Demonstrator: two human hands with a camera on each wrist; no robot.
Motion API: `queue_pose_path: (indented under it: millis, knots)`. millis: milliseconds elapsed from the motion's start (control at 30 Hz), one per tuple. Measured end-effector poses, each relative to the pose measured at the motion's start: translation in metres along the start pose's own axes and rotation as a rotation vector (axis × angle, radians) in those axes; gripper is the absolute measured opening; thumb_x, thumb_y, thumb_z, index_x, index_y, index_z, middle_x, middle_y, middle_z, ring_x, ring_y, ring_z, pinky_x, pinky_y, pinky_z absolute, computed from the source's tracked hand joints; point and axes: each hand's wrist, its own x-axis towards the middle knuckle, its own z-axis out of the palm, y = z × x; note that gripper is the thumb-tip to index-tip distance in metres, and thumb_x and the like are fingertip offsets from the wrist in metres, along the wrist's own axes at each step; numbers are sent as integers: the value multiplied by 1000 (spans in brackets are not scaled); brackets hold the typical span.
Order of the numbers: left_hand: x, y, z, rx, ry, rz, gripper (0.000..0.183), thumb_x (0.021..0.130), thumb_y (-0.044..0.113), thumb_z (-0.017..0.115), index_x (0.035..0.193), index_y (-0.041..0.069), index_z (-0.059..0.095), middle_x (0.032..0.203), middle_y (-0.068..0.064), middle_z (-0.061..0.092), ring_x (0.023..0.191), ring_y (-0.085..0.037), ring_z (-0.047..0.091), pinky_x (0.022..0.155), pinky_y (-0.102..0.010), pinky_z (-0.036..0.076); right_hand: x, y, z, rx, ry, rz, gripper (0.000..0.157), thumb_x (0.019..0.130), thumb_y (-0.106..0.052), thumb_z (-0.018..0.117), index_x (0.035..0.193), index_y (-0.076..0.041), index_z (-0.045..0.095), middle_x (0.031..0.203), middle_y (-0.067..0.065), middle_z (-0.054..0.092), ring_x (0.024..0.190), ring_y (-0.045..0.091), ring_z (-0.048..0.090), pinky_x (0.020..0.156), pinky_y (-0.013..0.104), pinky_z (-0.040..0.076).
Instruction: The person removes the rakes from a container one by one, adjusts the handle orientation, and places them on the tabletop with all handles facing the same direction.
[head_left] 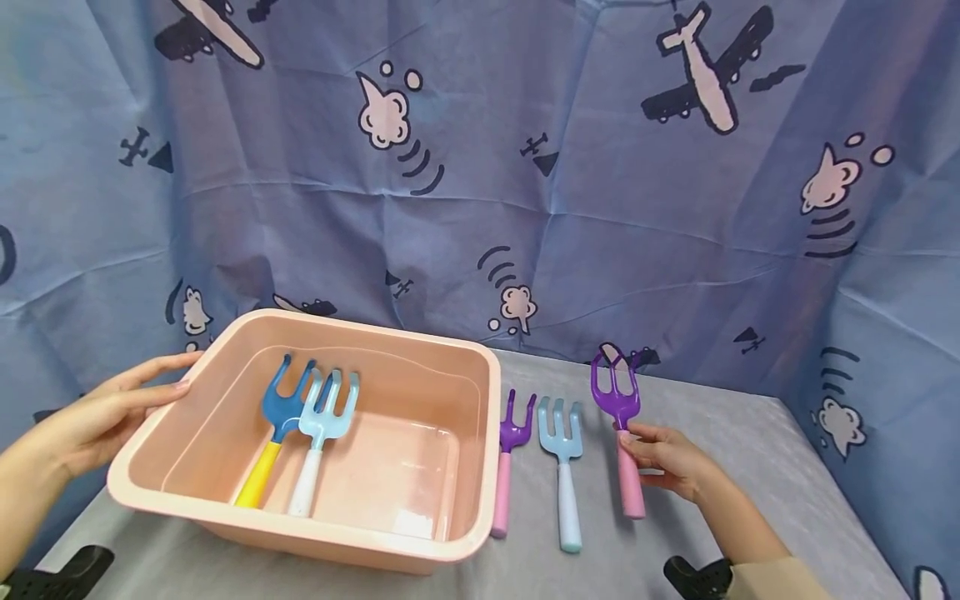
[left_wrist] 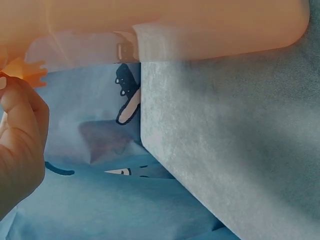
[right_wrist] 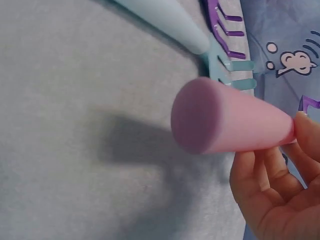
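Five toy-like garden forks are in view, and the right hand (head_left: pixel 667 458) pinches one, the purple-headed fork (head_left: pixel 618 407), by its pink handle just below the neck. Its long axis runs from six o'clock at the butt to just before twelve at the tines. From that hand the peach basin (head_left: pixel 300 529) lies at nine o'clock, its longer side running roughly nine to three. Between them lie the pale-blue fork (head_left: pixel 559 446) and, just beside the basin's three o'clock rim, the second purple fork (head_left: pixel 514 435). The left hand (head_left: pixel 105 412) grips the basin's nine o'clock edge, well apart from the raised fork, which the right hand alone reaches.

Inside the basin, the yellow-handled fork (head_left: pixel 282 410) and the white-handled fork (head_left: pixel 324 423) lean side by side, tines toward one o'clock and overlapping slightly.

All the forks look like smooth, glossy plastic, with flattened three-tined heads and rounded handles; the held one widens to a blunt round butt. The basin seems to be shiny moulded plastic with rounded corners. Below spreads a grey, velvety-looking tablecloth (head_left: pixel 750 450); at twelve o'clock hangs a creased blue curtain (head_left: pixel 465 167) printed with aeroplanes.
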Motion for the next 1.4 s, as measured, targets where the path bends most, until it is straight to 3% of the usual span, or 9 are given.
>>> queue_pose_path:
  millis: [333,533,867,1100,1400]
  knots:
    - [1,1,2,13,48,1,40,100,7,40,111,38,64,106,7,64,92,-17,66,73,-37,56,5,13,2,-39,23,11,62,93,-23,57,138,9,31,93,3,53,84,17,49,79,40,50]
    - [1,1,2,12,24,15,41,101,7,39,112,38,64,106,4,66,92,-18,66,73,-37,56,9,19,4,-65,33,33,59,93,-21,58,136,12,34,91,2,57,82,16,53,79,43,51]
    - [1,3,2,17,4,26,41,101,7,38,113,37,62,106,3,66,93,-19,65,74,-37,56,11,24,7,-49,52,65,59,92,-19,59,136,12,33,90,5,53,81,17,49,74,38,51]
    - [1,3,3,38,67,11,38,100,9,42,109,39,64,103,4,66,90,-18,66,72,-38,56,12,26,8,-62,55,74,58,92,-20,60,134,12,36,90,6,53,80,18,50,73,37,51]
    - [-1,0,2,18,9,2,40,101,10,38,111,39,64,105,4,66,92,-18,66,73,-38,56,9,34,10,-49,60,101,55,91,-17,61,132,11,39,89,6,52,80,18,50,72,36,51]
